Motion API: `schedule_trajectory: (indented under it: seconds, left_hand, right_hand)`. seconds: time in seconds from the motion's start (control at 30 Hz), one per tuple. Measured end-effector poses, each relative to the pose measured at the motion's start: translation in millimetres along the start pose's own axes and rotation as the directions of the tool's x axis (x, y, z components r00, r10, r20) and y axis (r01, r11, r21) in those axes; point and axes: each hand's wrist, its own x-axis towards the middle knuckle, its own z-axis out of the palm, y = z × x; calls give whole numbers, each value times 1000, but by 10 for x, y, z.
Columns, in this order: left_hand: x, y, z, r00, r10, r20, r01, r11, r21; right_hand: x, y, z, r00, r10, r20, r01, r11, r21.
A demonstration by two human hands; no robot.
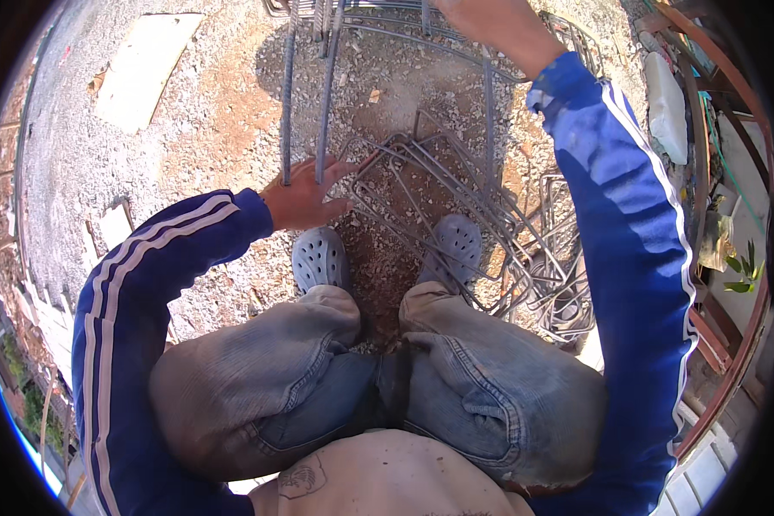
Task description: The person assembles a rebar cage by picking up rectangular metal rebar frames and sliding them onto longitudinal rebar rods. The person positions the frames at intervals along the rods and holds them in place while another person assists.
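Observation:
Two long ribbed steel bars (pixel 328 95) run down from the top edge, and their near ends lie across my left hand (pixel 305 199). That hand has its fingers spread toward the right and grips nothing; whether its palm touches the bars I cannot tell. At the upper edge, my right hand (pixel 482 24) reaches forward beside bent steel rods (pixel 396 19), its fingers cut off by the frame. Between and to the right of my feet lies a tangled pile of bent steel stirrups (pixel 456 193).
Gravel ground (pixel 224 112) spreads around me. A pale flat board (pixel 150 69) lies at the far left. Grey clogs (pixel 320 260) are on my feet, close to the stirrups. Along the right stand a white block (pixel 665 107) and rusty metal framing (pixel 722 129).

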Motion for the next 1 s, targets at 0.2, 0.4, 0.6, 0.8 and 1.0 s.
schedule_trajectory:
  seconds: [0.2,0.4,0.6,0.8,1.0]
  left_hand:
    - [129,-162,397,990,116,76,-131,960,247]
    - [-108,-150,427,974,173,150,-206,947,246]
    - [-379,192,423,950,143,277,-180,977,114]
    - [-764,351,586,898,-58,-437,-16,987,-162]
    - [-476,246,436,860,-336,-385,86,838,-538]
  right_hand:
    - [-839,319,47,844,412,-343,-217,848,483]
    - [-2379,-470,171,318,700,639,-946,185,268]
    - [-2646,-920,150,774,335,538,-503,841,200]
    - [-2507,-1078,-171,818,43,574,-278,903,328]
    - [-2473,-1125,-335,852,-55,521,-165,916,367]
